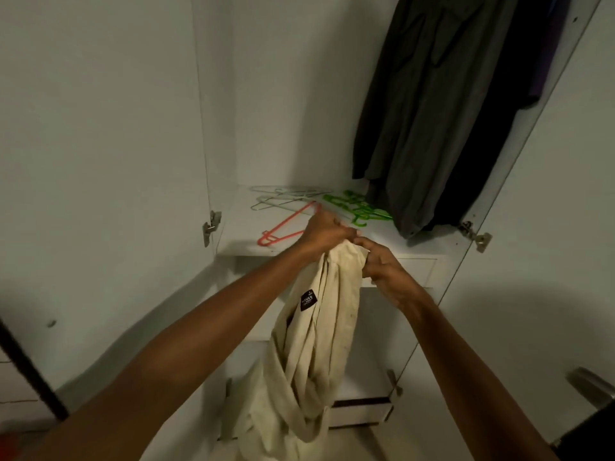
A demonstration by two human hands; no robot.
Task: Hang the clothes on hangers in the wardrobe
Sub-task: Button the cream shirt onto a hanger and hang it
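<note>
Cream garment [312, 354] bunched at its top edge, gripped by both hands in front of the open wardrobe [283, 94]. Left hand [324, 232] curled round the gathered cloth from the left, right hand [382, 267] pinching the same bunch from the right, fingertips of the two nearly meeting. Soft, crumpled fabric hanging down in loose twisted folds toward the near floor, a small black label [308, 300] sewn on the inside near the top.

Just beyond the hands, a white shelf [239, 224] inside the wardrobe, smooth and flat. On it, a pink hanger [286, 227] of thin plastic lying flat at the near left, partly hidden behind the left hand; pale wire hangers [283, 196] farther back; bright green hangers [357, 207] in a tangled pile to the right. At the far right, dark grey clothes [429, 111] hanging down, hem brushing the shelf beside the green pile, with a black garment [499, 128] next to them and a strip of purple cloth [545, 61] at the edge. Metal hinges [212, 224] on the left door edge and on the right one. Below the shelf, white drawer fronts [416, 271], largely covered by the hanging cream cloth.
</note>
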